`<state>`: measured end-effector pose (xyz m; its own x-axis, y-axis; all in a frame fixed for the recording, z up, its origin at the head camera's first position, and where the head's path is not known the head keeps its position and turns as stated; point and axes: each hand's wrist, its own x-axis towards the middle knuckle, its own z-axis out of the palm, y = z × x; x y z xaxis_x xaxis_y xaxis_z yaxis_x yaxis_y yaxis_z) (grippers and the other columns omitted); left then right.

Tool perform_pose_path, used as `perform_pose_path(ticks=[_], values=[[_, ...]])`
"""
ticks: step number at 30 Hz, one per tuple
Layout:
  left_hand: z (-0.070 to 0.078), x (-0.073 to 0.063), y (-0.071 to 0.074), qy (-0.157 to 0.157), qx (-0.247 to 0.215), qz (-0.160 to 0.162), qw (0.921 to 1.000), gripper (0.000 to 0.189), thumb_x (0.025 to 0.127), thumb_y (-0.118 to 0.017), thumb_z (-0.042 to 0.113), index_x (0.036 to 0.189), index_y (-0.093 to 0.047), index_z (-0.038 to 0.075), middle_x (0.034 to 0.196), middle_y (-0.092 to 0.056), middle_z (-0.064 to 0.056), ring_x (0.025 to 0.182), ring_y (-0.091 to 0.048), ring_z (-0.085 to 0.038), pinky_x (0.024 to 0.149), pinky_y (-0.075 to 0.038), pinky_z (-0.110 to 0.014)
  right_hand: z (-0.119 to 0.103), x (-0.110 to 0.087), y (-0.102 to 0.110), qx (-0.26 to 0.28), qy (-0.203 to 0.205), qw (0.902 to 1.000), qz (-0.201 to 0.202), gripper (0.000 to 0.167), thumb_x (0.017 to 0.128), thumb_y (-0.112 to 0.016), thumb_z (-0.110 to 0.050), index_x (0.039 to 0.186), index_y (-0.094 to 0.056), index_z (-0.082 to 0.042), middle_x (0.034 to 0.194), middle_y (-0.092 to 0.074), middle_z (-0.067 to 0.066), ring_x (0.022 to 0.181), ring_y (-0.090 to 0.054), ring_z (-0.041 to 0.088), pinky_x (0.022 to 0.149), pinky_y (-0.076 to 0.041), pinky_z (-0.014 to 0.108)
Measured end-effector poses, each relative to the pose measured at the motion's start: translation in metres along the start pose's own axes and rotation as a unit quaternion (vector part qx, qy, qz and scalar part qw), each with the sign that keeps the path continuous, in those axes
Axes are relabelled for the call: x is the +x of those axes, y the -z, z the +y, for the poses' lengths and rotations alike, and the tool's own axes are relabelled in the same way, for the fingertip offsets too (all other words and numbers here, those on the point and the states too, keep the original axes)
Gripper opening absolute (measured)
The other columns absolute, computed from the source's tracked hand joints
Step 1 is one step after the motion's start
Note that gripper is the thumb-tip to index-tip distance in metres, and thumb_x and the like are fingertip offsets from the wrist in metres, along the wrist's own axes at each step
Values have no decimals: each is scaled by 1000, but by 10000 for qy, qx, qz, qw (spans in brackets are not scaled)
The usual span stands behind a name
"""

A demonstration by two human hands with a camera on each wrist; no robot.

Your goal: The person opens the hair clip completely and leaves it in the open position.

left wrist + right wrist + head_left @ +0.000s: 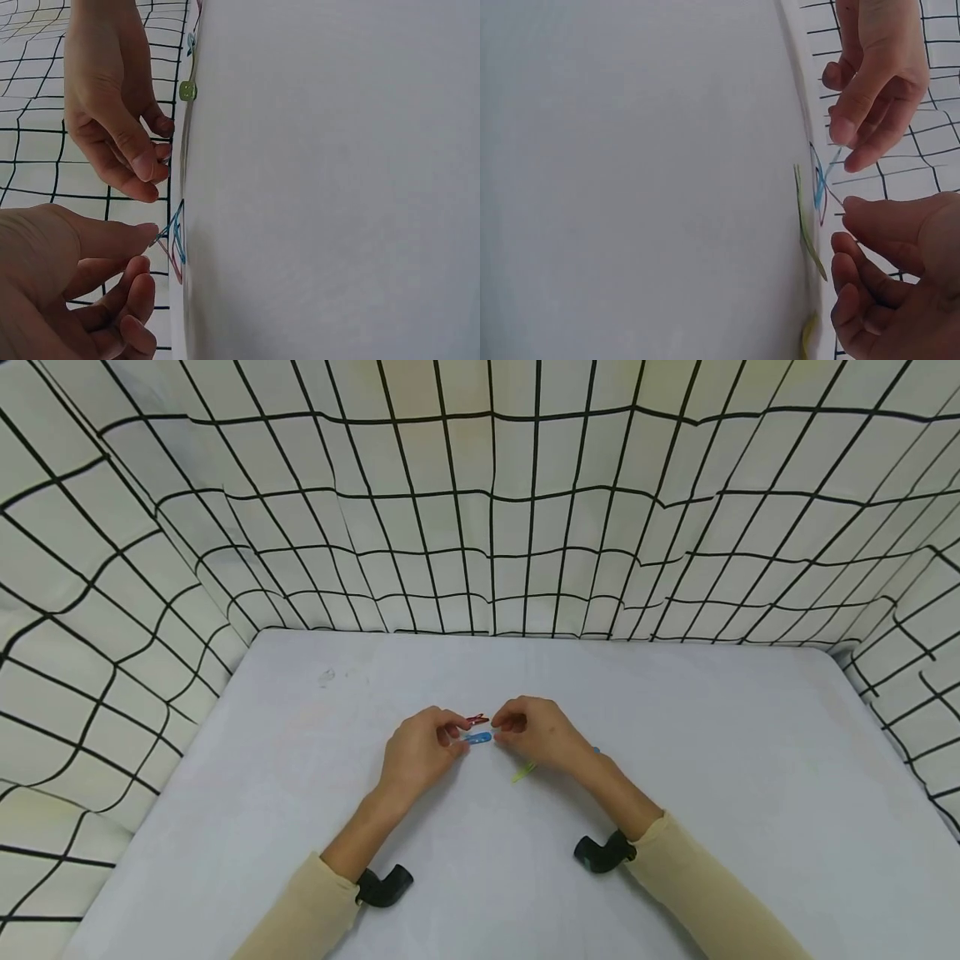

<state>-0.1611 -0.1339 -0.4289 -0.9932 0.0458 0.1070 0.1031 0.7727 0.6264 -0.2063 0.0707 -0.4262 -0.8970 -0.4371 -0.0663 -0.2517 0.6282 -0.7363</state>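
Note:
My left hand [422, 753] pinches a blue hair clip [480, 737] by one end, its other end pointing right. Just beyond it is a red hair clip [477, 720], spread in a narrow V, with my left index fingertip right at its near end. Across a small gap is my right hand [543, 732], its fingers loosely bent and thumb and forefinger apart. In the right wrist view, the blue and red clips overlap between the two hands. A yellow-green hair clip [523, 772] lies on the white table below my right hand.
A small blue piece [596, 749] peeks out behind my right wrist. The white tabletop [712, 735] is bordered at the back and sides by black netting [491, 493] over white cloth. Black curved wrist attachments [385, 887] stick out from both sleeves.

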Motion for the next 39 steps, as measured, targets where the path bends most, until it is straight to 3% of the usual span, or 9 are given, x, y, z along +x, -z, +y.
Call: perform_pose_path(ticks=[19,39], values=[[15,-9,-9,-384,-248,-123,9989,17,83,-86,10,96,-80,18,88,-71,6,81,-67,-12,70,-53,-31,9,-26,19,-287,266,9991,177,12,93,-78,-14,105,-78,-11,94,-72,0,88,-62,12,78,-50,25],[30,-14,-19,-603,-349,-776,9945,12,85,-84,12,92,-80,21,81,-72,10,73,-60,-5,70,-50,-25,19,-47,26,-468,366,9980,212,13,91,-80,-12,103,-78,-13,97,-72,-3,90,-62,12,78,-51,25]])
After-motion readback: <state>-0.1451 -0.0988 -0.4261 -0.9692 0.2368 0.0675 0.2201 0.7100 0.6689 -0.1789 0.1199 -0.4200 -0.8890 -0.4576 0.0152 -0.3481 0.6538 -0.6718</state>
